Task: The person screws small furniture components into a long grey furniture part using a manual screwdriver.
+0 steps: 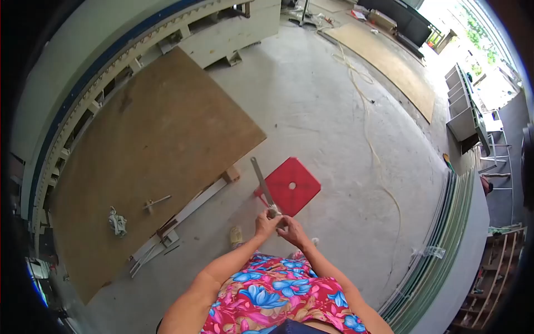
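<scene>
Metal strip (262,182) is held tilted at centre frame; lower end is pinched by grips of left hand (266,224) and right hand (292,231); red stool (293,186) seen behind.

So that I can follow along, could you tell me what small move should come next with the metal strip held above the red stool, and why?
Probably lower the metal strip until its bottom end rests on the red stool: the left hand and right hand meet only at that end, the long part juts up unsupported, and the stool stands just beyond them.
</scene>
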### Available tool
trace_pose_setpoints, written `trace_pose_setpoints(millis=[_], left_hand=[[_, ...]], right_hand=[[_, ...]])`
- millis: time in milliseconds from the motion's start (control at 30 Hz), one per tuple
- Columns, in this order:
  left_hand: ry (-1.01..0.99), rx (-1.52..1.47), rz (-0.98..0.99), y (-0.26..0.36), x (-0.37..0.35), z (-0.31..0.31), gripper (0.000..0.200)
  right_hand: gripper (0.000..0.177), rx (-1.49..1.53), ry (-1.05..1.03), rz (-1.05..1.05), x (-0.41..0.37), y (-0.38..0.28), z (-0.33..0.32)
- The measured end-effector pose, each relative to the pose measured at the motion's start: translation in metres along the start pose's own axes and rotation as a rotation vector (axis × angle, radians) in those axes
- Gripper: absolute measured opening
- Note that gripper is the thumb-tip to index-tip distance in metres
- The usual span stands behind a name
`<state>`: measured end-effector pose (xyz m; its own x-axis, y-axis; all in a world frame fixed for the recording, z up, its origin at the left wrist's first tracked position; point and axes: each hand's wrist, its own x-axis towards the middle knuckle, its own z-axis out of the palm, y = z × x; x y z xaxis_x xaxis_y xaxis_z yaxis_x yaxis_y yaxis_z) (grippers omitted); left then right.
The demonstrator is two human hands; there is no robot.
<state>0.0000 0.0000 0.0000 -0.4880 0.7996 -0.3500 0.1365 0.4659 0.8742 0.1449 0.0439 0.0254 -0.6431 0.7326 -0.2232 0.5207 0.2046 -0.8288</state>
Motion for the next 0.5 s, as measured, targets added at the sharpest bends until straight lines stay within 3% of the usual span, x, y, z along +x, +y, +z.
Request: trace_pose_setpoints(millis=[67,100,200,267,367,400,500], left_hand=[[-0.004,-0.073,0.045,0.023,0.021,0.014,0.039],[-0.008,-0.037,-0.051,0.036,-0.063,0.068,0.04],[-0.064,-0.019,0.116,0.064,-0.028,0.187,0.04],[-0.153,-0.009,0.148,0.084,-0.034,0.228,0.039],[-0.391,0.095,0.145,0.121,-0.022,0.253,0.037],[-0.345,0.147,0.225,0.115,-0.015,0.265,0.036],[-0.277,0.154,0.119,0.067,0.027,0.282,0.038]], right_hand=[[0.042,0.019,0.059,0.09,0.023,0.004,-0.014],[0.039,0.067,0.038,0.159,-0.064,0.036,-0.038],[0.036,0.089,0.245,0.143,-0.061,0.085,-0.136],[0.033,0.041,0.318,0.228,-0.074,0.113,-0.161],[0.028,0.113,0.378,0.393,-0.084,0.164,-0.2],[0.027,0.063,0.435,0.391,-0.088,0.183,-0.208],[0.028,0.07,0.524,0.468,-0.094,0.213,-0.239]])
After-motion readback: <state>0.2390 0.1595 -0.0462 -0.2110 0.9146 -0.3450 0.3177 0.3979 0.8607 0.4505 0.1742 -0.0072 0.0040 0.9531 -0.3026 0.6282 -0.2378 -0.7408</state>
